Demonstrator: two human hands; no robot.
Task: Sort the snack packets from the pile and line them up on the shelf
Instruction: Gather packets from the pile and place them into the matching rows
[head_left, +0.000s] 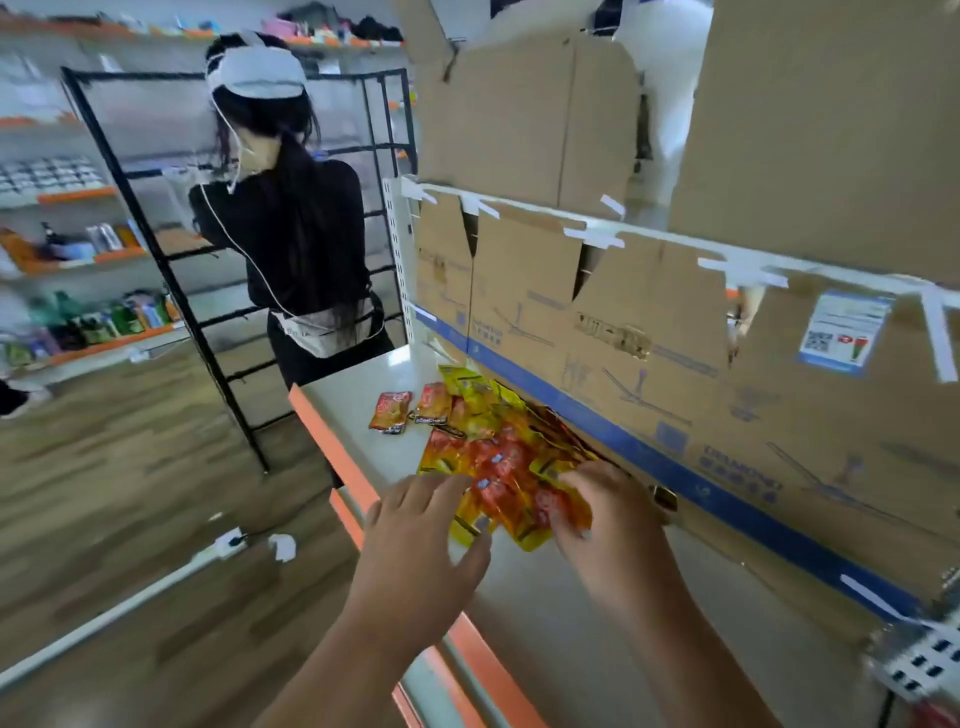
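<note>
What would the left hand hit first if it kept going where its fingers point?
Most likely the pile of snack packets: the left hand aims its spread fingers at the pile's near edge, though whether they already touch is unclear.

Bright, even, diffuse light fills the room. Shadows are soft and faint beneath the left hand (421, 545) and right hand (608, 525). The glossy snack packets (498, 457) show small glints. Motion blur smears the whole frame and is worst on the far shelves (78, 249) and the metal bracket (919, 660). The wide lens bows the shelf (363, 395) edge and the floor (130, 493).
</note>
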